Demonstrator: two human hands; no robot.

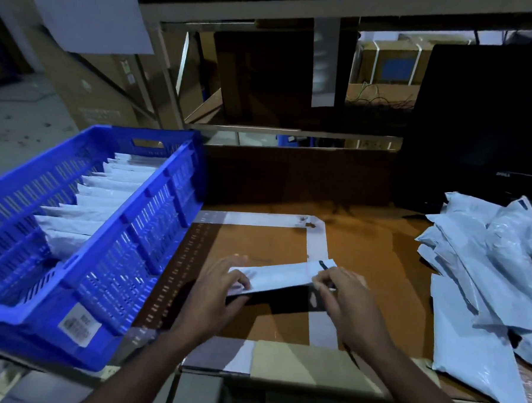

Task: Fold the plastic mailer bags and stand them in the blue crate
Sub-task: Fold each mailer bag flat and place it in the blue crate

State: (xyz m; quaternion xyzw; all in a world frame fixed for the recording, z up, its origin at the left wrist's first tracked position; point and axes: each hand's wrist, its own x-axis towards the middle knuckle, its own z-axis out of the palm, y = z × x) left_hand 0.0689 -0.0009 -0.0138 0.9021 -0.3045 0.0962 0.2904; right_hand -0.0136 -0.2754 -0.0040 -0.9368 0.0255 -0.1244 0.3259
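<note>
Both hands reach forward over the table (380, 238): left hand (214, 288) and right hand (342, 301) pinch opposite ends of a folded bag (281, 276). Blue crate (140, 225) left, loose bags (489, 274) right.

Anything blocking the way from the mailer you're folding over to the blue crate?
Nothing visible does. The folded mailer bag, held by the left hand and right hand, lies just right of the blue crate. Only the crate's near wall must be lifted over; open space remains in front of the standing bags.
</note>
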